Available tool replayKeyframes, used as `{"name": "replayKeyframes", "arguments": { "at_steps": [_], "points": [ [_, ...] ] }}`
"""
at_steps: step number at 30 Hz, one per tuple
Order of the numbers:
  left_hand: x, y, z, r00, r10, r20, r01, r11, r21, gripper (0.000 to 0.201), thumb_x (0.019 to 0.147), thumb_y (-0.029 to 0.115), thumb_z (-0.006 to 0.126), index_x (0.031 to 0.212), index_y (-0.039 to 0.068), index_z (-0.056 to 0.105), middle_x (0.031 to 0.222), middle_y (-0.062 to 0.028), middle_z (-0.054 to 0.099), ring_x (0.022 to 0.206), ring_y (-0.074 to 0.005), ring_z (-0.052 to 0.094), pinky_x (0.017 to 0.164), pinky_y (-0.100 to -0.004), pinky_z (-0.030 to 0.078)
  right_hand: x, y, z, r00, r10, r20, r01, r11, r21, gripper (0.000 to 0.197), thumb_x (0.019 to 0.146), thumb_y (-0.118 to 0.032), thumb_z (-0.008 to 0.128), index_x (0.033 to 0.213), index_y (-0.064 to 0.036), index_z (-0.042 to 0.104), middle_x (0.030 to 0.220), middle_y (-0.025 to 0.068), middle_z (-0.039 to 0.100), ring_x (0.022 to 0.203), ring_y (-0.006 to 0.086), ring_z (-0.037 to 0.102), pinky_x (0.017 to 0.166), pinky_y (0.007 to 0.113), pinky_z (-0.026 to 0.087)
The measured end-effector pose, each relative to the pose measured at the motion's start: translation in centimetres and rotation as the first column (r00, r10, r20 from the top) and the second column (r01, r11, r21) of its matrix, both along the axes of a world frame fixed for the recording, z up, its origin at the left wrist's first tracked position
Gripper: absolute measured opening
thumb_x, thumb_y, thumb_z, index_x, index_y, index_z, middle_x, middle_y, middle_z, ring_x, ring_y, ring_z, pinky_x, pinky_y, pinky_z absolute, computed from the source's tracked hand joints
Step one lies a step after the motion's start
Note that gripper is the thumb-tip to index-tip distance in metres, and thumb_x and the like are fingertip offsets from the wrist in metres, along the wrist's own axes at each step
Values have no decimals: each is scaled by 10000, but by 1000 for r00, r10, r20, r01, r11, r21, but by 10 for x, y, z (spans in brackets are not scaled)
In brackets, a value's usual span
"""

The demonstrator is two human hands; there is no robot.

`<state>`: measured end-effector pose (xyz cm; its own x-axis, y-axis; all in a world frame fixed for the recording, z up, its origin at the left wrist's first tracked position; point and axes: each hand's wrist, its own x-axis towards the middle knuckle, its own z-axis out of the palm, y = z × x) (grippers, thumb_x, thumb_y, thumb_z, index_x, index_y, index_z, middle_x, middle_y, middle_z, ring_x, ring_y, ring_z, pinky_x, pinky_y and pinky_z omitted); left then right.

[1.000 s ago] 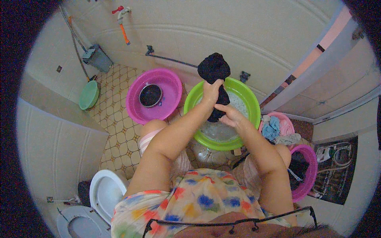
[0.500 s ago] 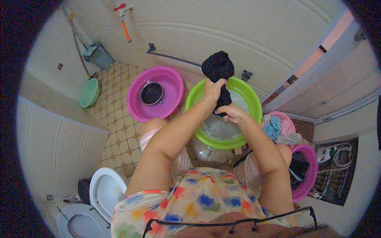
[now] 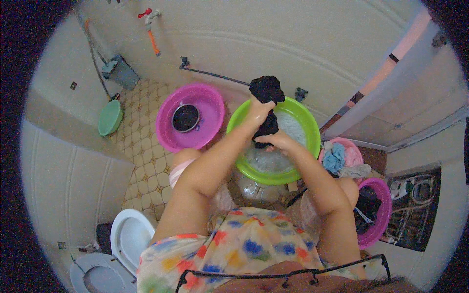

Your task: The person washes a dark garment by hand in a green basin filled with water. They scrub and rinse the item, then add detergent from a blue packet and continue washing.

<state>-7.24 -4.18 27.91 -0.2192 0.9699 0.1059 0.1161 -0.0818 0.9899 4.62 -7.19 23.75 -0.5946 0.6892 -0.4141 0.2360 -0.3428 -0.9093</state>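
Gripping a black garment (image 3: 266, 97), 2 hands stretch it lengthwise above the green basin (image 3: 307, 128).

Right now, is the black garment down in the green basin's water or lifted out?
Lifted out. Both hands, left hand and right hand, grip the black garment, bunched and twisted above the green basin.

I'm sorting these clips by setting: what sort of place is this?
Most likely a home bathroom used for hand laundry: a white toilet at lower left, a wall tap above a tiled floor, and both hands wringing a dark cloth over a green basin.
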Motion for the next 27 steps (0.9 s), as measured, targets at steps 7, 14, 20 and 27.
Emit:
{"name": "replayKeyframes", "arguments": {
  "at_steps": [7,14,20,27],
  "points": [
    [-25,-43,61,831,-87,-550,198,969,145,461,575,109,653,997,-6,508,987,-191,551,925,-342,543,810,-361,430,46,32,10,920,-386,-72,279,515,810,643,743,-230,661,1283,-51,360,1288,162,376,1167,306,389,982,390,292],
    [-44,-77,49,847,-178,-501,254,963,87,680,597,105,666,1194,20,352,1087,-195,511,996,-291,527,854,-351,424,22,-5,32,961,-273,-48,155,384,910,567,851,-314,517,1318,-63,316,1345,164,314,1255,288,283,1035,368,209],
    [-34,-55,9,958,-114,264,83,989,125,592,645,43,585,1188,37,349,1076,-135,482,951,-237,515,820,-344,448,-9,-41,25,934,-18,-357,263,711,652,906,715,-307,691,1366,-45,117,1292,150,337,1224,243,304,1022,356,236],
    [-3,-81,14,844,-121,522,209,971,-113,588,700,68,563,1229,82,308,1100,-137,492,932,-274,551,781,-392,490,2,-45,2,939,-238,-250,344,715,609,946,561,-189,789,1306,-28,229,1251,140,403,1170,275,394,997,372,305]
  ]
}}
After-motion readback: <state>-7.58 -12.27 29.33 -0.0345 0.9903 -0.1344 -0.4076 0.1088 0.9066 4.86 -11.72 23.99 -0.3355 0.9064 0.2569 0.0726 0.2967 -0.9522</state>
